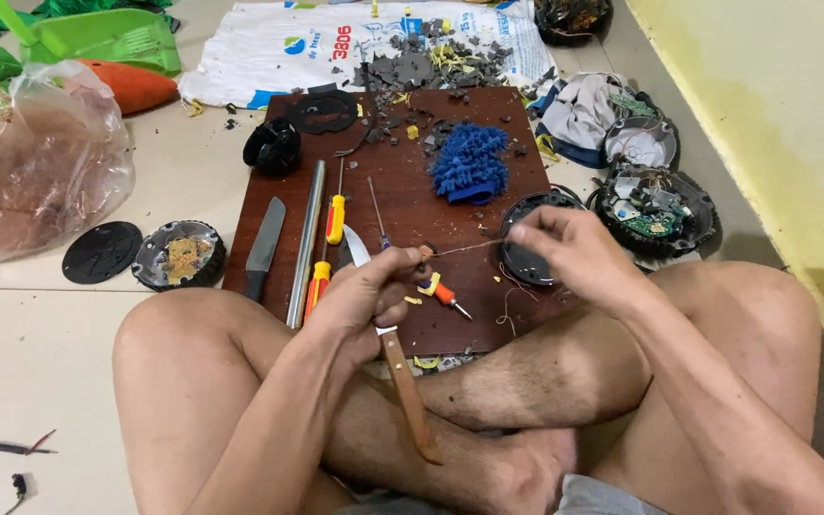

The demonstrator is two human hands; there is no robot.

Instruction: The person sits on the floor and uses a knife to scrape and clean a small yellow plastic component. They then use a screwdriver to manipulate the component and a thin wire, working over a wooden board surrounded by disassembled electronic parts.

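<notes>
I sit cross-legged behind a dark brown board [402, 200]. My left hand [364, 300] grips a wooden-handled knife [408, 396], its curved blade [358, 250] lying over the board. Left thumb and finger also pinch one end of a thin copper wire [464, 247]. My right hand [569, 253] pinches the other end, and the wire stretches taut between both hands. Below the wire lies a small orange and yellow screwdriver [442, 294].
On the board: a steel rod [306, 238], a flat grey blade [264, 246], yellow-orange screwdrivers [333, 221], a blue fluffy cloth [470, 160], grey debris. Round black opened devices [655, 210] lie right, a plastic bag [35, 157] left, a white sack [335, 43] behind.
</notes>
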